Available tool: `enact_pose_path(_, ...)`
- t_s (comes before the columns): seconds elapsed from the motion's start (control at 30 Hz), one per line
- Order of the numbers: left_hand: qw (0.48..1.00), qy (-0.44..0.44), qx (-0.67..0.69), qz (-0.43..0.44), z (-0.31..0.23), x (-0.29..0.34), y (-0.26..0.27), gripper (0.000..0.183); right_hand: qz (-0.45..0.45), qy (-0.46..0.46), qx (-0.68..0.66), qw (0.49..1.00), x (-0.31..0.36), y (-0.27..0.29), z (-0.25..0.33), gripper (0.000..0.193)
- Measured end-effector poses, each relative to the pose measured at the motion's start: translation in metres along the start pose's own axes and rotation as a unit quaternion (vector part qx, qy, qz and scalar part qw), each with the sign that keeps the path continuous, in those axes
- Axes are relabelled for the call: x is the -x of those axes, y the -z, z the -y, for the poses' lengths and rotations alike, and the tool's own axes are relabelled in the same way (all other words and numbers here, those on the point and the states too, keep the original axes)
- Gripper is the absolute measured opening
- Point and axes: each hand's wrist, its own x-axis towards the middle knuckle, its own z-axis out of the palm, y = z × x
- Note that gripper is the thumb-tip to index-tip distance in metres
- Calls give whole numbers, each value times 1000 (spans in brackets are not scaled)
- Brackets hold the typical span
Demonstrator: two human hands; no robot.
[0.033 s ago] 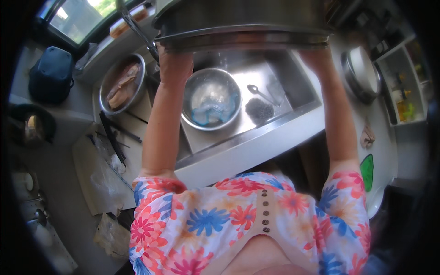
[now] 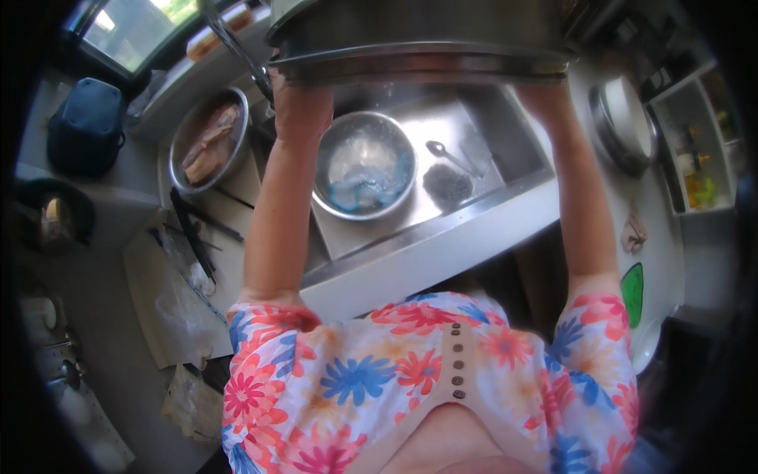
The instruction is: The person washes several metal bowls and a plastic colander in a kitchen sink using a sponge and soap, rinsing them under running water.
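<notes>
I hold up a large, wide metal pot over the far part of the sink, one hand at each side. My left hand is closed at its left side under the rim, with the fingers mostly hidden behind it. At the right side my right hand grips it the same way, its fingers out of sight. Below, in the sink, stands a round steel bowl with water and something pale blue in it. Beside the bowl lie a spoon and a dark scouring pad.
A metal faucet rises at the far left. Left of the sink a steel basin holds raw meat. Dark tongs-like sticks and plastic bags lie nearer. On the right counter are a round white-topped pan and a green item.
The blue shape and ripples in the bowl look different. The pot and both hands stay nearly where they were.
</notes>
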Motion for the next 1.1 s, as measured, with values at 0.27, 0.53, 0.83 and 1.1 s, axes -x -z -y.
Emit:
enact_pose_path(0.27,954,-137,-257,77,18,31,24,35,7,12,-505,863,31,-45,42,58)
enact_pose_path(0.53,968,-44,-241,57,37,41,42,49,-31,-68,-825,560,69,-58,89,50)
enact_pose_path(0.83,994,82,-43,54,59,36,-30,39,3,-277,-721,636,104,-32,43,80)
enact_pose_path(1.1,964,188,-190,4,73,33,-17,28,148,-224,-568,778,106,34,61,79)
